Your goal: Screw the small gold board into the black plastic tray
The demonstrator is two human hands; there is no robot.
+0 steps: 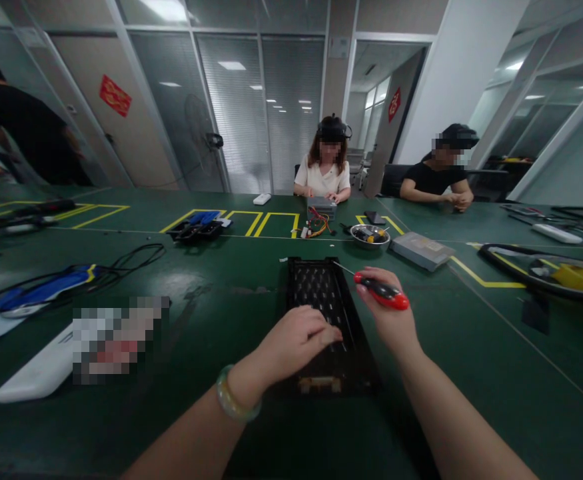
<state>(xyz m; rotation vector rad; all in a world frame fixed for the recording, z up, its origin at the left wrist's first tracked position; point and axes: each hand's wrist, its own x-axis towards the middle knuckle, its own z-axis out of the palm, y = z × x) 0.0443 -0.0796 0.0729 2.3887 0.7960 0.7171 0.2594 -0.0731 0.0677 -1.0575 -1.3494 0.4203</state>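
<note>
A black rectangular panel (348,287), with rows of small light marks or slots, lies flat on the green table in front of me. My left hand (304,340) is over its middle, fingers pressed together and pointing right; whatever may be between the fingertips is hidden. My right hand (388,317) is closed on a screwdriver (382,291) with a red and black handle. Its thin shaft points left and away, with the tip at the panel's far right corner. I cannot tell if the tip touches it. A brownish strip (320,385) shows at the panel's near end.
Beyond the panel are a metal bowl of small parts (370,245), a grey metal box (421,251) and coloured cables (317,227). A white device (36,373) and blue item (46,288) lie left; a black ring-shaped frame (501,263) lies right. People sit across the table.
</note>
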